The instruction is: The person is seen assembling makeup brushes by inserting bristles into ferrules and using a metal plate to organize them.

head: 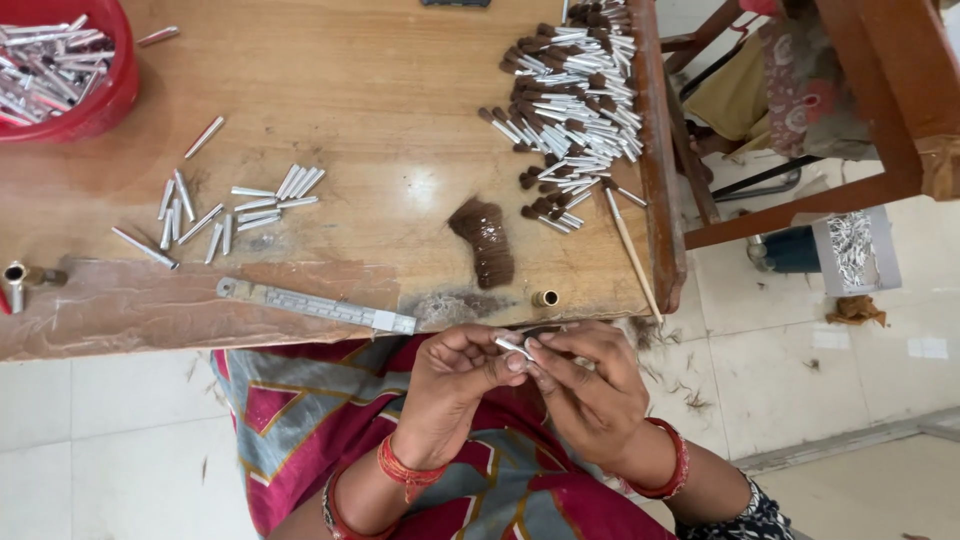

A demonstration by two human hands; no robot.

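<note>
My left hand (455, 385) and my right hand (590, 385) meet just below the table's front edge, over my lap. Both pinch a small silver metal tube (513, 347) between their fingertips; a dark tuft of hair shows at its right end. On the wooden table (380, 90) above lie a bundle of brown hair (485, 240), loose silver tubes (235, 210) and a pile of finished tubes with brown tufts (575, 95).
A red bowl (105, 95) of silver tubes stands at the top left. A metal ruler (315, 306), a small brass ring (545, 298) and a thin wooden stick (632, 255) lie near the front edge. A wooden chair frame (880, 100) stands at the right.
</note>
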